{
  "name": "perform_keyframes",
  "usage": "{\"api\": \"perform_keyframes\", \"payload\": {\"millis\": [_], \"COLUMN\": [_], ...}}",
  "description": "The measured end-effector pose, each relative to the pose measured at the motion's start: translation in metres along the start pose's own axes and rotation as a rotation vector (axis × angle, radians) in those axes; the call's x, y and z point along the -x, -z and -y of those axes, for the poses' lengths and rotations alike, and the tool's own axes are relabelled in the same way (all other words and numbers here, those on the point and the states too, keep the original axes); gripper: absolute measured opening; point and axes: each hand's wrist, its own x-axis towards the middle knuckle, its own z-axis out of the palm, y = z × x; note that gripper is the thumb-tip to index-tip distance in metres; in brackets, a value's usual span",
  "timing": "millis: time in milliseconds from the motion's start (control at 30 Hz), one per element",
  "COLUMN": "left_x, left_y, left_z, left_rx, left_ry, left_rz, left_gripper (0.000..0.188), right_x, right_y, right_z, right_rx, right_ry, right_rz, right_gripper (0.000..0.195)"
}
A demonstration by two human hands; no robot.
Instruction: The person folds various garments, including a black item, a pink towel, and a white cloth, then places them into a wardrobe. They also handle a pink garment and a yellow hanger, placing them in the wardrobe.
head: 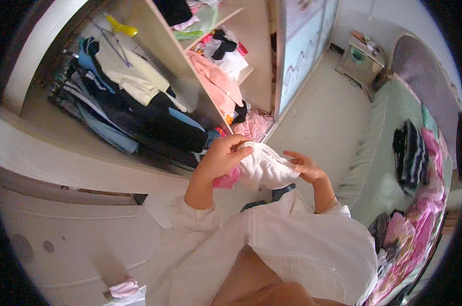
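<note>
A white garment [268, 166] with a gathered elastic edge is stretched out in front of my body. My left hand [225, 155] pinches its left end, thumb on top. At its other end is my right hand [309, 168], holding the cloth with its index finger lifted away from it. A pink cloth [228, 179] shows just under my left wrist, partly covered by the hand and the white garment. What part of the garment faces down is hidden.
Ahead stands an open wardrobe [202, 74], with hanging clothes [139, 99] on the left and a pink garment [217, 78] among shelved clothes. A bed [372, 153] on the right bears folded striped clothing [410, 157]. A bedside cabinet [361, 63] stands beyond it.
</note>
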Motion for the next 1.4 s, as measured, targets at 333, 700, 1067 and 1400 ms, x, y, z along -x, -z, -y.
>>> {"api": "perform_keyframes", "payload": {"millis": [333, 700, 1067, 1400], "left_x": [-0.033, -0.102, -0.155, -0.254], "left_y": [-0.039, -0.116, -0.308, -0.324], "left_z": [-0.009, -0.033, -0.027, -0.007], "left_rx": [0.071, -0.22, -0.194, 0.922], "left_ry": [0.035, -0.04, -0.248, 0.414], "left_rz": [0.098, -0.039, 0.11, 0.231], "left_gripper": [0.02, 0.02, 0.017, 0.024], "right_x": [0.029, 0.04, 0.068, 0.122], "right_y": [0.019, 0.089, 0.179, 0.283], "right_z": [0.039, 0.085, 0.119, 0.144], "right_rx": [0.561, 0.739, 0.012, 0.428], "right_ry": [0.304, 0.055, 0.15, 0.419], "right_rz": [-0.054, -0.335, -0.517, -1.027], "right_gripper": [0.053, 0.028, 0.046, 0.057]}}
